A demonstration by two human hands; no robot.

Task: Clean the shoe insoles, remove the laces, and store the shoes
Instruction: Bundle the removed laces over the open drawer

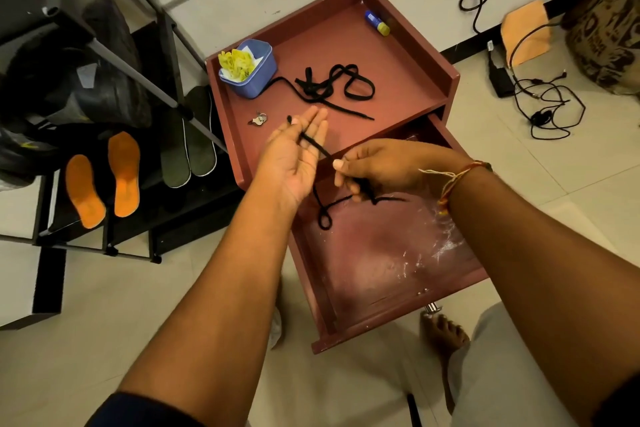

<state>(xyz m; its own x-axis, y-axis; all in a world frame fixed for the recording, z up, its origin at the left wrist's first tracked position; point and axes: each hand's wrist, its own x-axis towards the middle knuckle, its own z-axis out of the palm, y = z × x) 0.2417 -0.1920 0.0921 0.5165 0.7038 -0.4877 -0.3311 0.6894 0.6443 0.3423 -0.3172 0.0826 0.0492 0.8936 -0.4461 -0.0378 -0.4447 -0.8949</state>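
A black lace (pixel 323 215) stretches between my two hands above the open drawer (pixel 381 260). My left hand (pixel 294 152) lies palm up with straight fingers, and the lace runs across them with its tip poking out at the top. My right hand (pixel 381 170) pinches the lace and holds a bunch of it, while a loop dangles below. A second black lace (pixel 332 87) lies tangled on the cabinet top (pixel 398 55). Two orange insoles (pixel 104 180) and two grey-green insoles (pixel 190 149) lean on the black shoe rack (pixel 104 243) at left. Dark shoes (pixel 104 80) sit higher on the rack.
On the cabinet top are a blue tub (pixel 256 76) with yellow cloth, a small key (pixel 258 119) and a blue-yellow glue stick (pixel 377 22). Black cables (pixel 547 104) and a charger lie on the tiled floor at right. My bare foot (pixel 443 333) stands by the drawer front.
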